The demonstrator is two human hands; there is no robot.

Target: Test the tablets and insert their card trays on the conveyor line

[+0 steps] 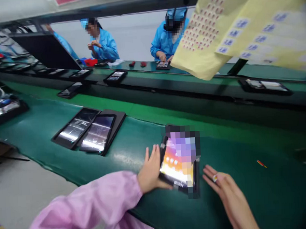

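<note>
A lit tablet (168,168) with an orange and purple screen lies face up in a dark tray in front of me. My left hand (151,171) rests at its lower left corner, fingers stretched along the left side and thumb by the bottom edge. To the right of the tablet, and apart from it, is my right hand (224,186), its fingers extended. A small round whitish thing with a spot of colour (215,178) shows at one of its fingers; I cannot tell what it is.
Two dark-screened tablets, a left one (76,128) and a right one (99,132), lie on the green bench mat (133,139). A small red-yellow strip (261,163) is at right. Yellow sheets (202,33) hang overhead. Beyond a line carrying trays (265,86), co-workers in blue (104,45) sit.
</note>
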